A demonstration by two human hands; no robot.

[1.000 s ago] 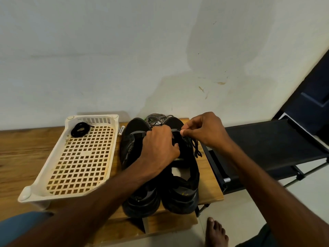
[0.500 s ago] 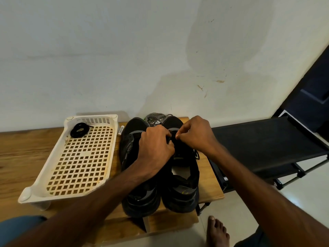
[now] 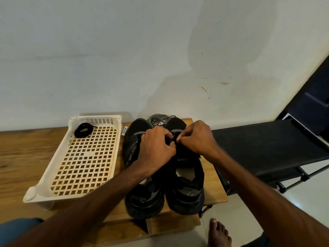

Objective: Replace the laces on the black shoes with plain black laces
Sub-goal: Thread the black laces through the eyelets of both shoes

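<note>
I was threading the plain black lace through the far eyelets of the right shoe, so by my reckoning the relacing was in its early part. Both shoes stood side by side on the wooden table, toes far toward the wall and heels near me. My left hand lay over the gap between the pair, fingers curled in on the lace near the toe end. How much lace sat under those fingers I could not tell, since my own knuckles hid it. My right hand was close against it, thumb and forefinger pinched tight on the same lace. The patterned laces lay heaped at the far edge between the two toes, out of the shoes. The left shoe looked unlaced, as far as I could see. A coiled black lace waited in the far corner of the white basket on the left, presumably for that shoe. The next move, I judged, called for drawing both ends even, then crossing them nearer eyelet by eyelet, with the tips kept firmly pinched.
</note>
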